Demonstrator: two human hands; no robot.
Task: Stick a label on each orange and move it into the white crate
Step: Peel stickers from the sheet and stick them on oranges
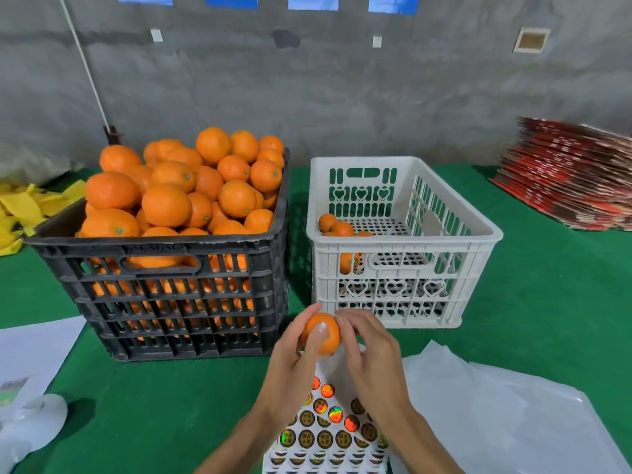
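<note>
Label sheet [328, 436]: nearest me, flat on the green cloth [154, 405] under my wrists; round holographic stickers in rows, some spots near the top already bare.
Left hand [290, 367]: my fingers are curled round the orange [326, 336], thumb lying across its near face, holding it up off the cloth.
Right hand [369, 354]: my fingertips are bunched against the orange's right side. I judge I am pressing a label down there; the label itself is hidden under my fingers, so I cannot tell if it is on.
Orange in hand: between both hands, just in front of the near wall of the white crate [403, 268], towards its left corner.
Key relation: the white crate lies ahead and to the right of the orange, its rim above the fruit. My right hand is on the crate's side, so it looks the nearer one for the carry; the move calls for a lift over the near wall, then a drop.
White crate contents: a few oranges [333, 227] in the left part, floor mostly bare.
Black crate [178, 289]: to the left, just beside the white one, heaped above its rim with oranges [171, 189].
Progress, my judgement: early; most fruit unlabelled.
Further out: white plastic bag [496, 415] at right, red flat-packed stack [574, 176] beyond it.
</note>
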